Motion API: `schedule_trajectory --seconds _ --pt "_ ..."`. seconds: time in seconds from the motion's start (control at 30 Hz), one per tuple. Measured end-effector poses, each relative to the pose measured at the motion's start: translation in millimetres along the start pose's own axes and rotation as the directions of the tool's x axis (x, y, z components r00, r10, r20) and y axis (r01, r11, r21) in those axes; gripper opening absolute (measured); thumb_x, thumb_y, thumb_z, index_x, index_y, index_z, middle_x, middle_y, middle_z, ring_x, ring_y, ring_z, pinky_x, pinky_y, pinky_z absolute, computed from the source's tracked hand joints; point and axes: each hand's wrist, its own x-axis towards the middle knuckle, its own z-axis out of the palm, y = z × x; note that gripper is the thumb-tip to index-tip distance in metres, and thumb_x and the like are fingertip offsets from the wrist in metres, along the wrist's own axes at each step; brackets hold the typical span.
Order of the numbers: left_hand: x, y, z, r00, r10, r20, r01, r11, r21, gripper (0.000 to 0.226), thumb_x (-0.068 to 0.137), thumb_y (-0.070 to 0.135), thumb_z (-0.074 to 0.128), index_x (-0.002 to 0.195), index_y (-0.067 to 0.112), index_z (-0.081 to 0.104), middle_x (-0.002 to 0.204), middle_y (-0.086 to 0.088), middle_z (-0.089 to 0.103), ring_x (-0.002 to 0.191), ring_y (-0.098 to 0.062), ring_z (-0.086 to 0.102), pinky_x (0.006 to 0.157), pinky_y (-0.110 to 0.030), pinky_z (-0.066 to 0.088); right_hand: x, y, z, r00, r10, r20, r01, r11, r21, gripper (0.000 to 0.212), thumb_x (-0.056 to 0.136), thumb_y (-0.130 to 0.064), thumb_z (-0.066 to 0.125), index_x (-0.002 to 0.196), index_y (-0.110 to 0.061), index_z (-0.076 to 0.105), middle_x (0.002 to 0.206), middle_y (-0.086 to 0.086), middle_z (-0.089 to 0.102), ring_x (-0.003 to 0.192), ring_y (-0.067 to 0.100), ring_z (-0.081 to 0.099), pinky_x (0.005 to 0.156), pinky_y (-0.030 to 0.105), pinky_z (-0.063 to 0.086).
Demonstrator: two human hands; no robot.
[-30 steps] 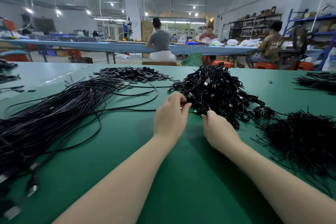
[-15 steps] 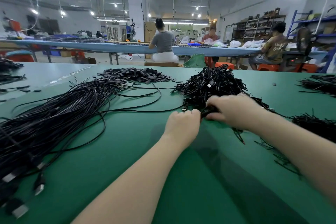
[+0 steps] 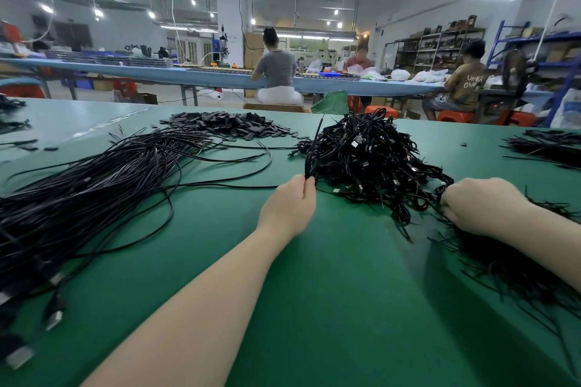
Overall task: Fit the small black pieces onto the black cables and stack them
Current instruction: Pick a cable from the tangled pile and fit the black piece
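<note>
A tangled heap of black cables (image 3: 371, 154) lies in the middle of the green table (image 3: 330, 292). My left hand (image 3: 290, 204) pinches a thin black cable (image 3: 311, 157) that rises from its fingertips at the heap's left edge. My right hand (image 3: 481, 206) is curled at the heap's right side, gripping black cable strands there. A flat pile of small black pieces (image 3: 232, 126) sits further back. A long bundle of straight black cables (image 3: 94, 185) with metal plugs spreads over the left side.
More black strands (image 3: 509, 267) lie under my right forearm, and another bunch (image 3: 547, 148) sits at the far right. Three people sit at a long blue table (image 3: 204, 75) behind. Shelving (image 3: 440, 47) stands at the back right.
My right hand has swung from the heap's front to its right side. My left hand has lifted a cable at the heap's left edge.
</note>
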Motion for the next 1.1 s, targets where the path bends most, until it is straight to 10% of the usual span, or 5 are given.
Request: schedule_trajectory --seconds 0.23,0.73,0.9,1.1 --pt "-1.3 -0.1 -1.2 0.990 -0.038 0.135 0.051 0.994 -0.093 0.038 0.102 0.038 0.030 0.076 0.013 0.040 0.072 0.000 0.049 0.067 -0.023 0.042 0.066 -0.036 0.036 9.6 4.2 -0.1 0.996 -0.018 0.084 0.027 0.994 -0.105 0.035 0.083 0.009 0.043 0.066 -0.019 0.032 0.070 -0.007 0.044 0.058 0.013 0.046 0.052 0.025 0.038" --pt "0.9 -2.4 0.7 0.983 -0.038 0.181 0.054 0.995 -0.085 0.037 0.102 0.038 0.030 0.071 0.021 0.038 0.070 0.004 0.048 0.065 -0.019 0.042 0.067 -0.036 0.036 9.8 7.7 -21.2 0.984 -0.001 0.177 0.038 0.978 -0.205 0.029 0.088 -0.007 0.054 0.066 -0.021 0.039 0.069 -0.010 0.043 0.078 0.018 0.055 0.065 0.026 0.037" --pt "2.5 -5.4 1.4 0.980 -0.043 0.195 0.068 0.990 -0.126 0.035 0.101 0.039 0.031 0.073 0.020 0.039 0.070 0.004 0.048 0.062 -0.018 0.040 0.065 -0.035 0.034 6.6 12.6 -32.6 0.984 -0.051 0.168 0.035 0.995 0.097 0.012 0.091 -0.030 0.058 0.080 -0.023 0.060 0.085 -0.007 0.057 0.082 0.017 0.059 0.070 0.027 0.049" --pt "5.6 -7.0 2.5 0.976 -0.092 0.199 0.144 0.954 -0.262 0.031 0.098 0.040 0.033 0.078 0.018 0.038 0.071 0.000 0.049 0.064 -0.021 0.038 0.065 -0.035 0.035 7.9 -1.0 -45.7 0.977 0.081 -0.199 0.017 0.895 0.446 0.019 0.094 -0.038 0.056 0.094 -0.024 0.069 0.074 -0.008 0.058 0.072 0.018 0.061 0.055 0.028 0.047"
